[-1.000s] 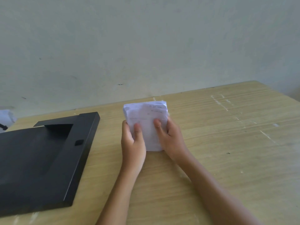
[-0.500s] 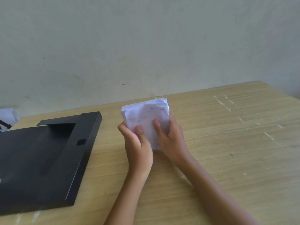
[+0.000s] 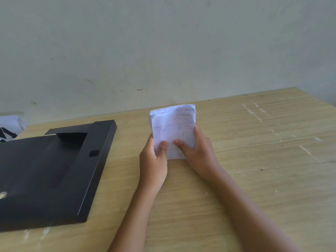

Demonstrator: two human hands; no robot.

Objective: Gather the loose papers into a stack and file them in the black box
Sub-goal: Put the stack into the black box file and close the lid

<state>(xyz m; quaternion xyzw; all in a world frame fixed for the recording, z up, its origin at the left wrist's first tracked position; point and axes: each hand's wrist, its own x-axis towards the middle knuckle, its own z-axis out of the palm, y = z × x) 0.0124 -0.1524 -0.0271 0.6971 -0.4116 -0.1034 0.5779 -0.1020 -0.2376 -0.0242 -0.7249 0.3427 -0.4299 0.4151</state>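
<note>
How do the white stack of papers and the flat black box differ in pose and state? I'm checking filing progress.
The white stack of papers stands upright, gripped by the left hand and right hand; the flat black box lies flat, untouched. The stack is pale and small; the box is dark and far broader. Both are on the wooden table.

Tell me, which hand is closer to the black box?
Left. The left hand holds the paper stack on the side facing the black box, with bare table between them. The right hand grips the stack's far side.
</note>
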